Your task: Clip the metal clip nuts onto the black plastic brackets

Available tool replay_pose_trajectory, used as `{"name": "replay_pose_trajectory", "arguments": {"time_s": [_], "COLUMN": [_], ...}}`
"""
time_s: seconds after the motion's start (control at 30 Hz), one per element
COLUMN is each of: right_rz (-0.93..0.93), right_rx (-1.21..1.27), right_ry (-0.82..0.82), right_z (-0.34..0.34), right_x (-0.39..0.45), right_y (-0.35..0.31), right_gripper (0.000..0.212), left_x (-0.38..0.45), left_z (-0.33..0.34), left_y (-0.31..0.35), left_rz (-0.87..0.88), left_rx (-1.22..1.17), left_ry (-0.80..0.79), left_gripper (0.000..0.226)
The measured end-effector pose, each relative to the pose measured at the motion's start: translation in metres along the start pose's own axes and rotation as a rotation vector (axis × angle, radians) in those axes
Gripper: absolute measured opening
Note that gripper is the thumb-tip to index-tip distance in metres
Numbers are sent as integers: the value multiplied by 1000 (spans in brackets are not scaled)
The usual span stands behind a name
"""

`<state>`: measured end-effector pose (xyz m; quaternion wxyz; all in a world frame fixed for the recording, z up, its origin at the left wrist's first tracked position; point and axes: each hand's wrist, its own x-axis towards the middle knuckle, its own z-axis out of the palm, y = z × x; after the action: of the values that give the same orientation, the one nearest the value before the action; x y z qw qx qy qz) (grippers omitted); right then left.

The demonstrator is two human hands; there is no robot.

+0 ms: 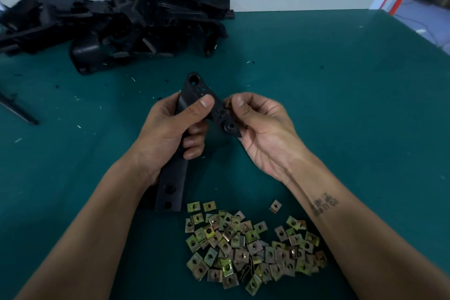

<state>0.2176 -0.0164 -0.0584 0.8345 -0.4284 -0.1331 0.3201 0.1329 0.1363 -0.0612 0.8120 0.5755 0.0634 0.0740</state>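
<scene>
The left hand (170,134) wraps its fingers around a black plastic bracket (194,95) held above the green table (341,105), thumb pressed on its face; the right hand (263,129) pinches a metal clip nut (227,103) between thumb and fingertips against the bracket's edge at 3 o'clock; a heap of clip nuts (250,243) lies at 6 o'clock, beneath the forearms; a pile of black brackets (117,24) sits at 11 o'clock.

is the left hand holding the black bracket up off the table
Yes, the left hand grips the black bracket around its middle, above the green table.
</scene>
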Motion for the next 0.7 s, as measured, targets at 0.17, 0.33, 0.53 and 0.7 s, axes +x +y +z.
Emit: {"name": "replay_pose_trajectory", "arguments": {"time_s": [0.17,0.33,0.53,0.7], "right_rz": [-33,-112,-122,-130], "right_rx": [-49,-124,-140,-157], "right_ry": [6,23,23,63], "right_z": [-5,-10,-11,-7], "right_x": [-3,-4,-5,-6], "right_y": [-3,-3,-3,-1], "right_gripper": [3,9,21,16], "left_x": [-2,-3,-2,-2], "left_z": [3,4,2,1], "left_y": [3,4,1,1], "left_rz": [0,9,17,41], "left_rx": [12,22,20,49], "left_ry": [30,22,17,6], "left_gripper": [31,31,22,34]}}
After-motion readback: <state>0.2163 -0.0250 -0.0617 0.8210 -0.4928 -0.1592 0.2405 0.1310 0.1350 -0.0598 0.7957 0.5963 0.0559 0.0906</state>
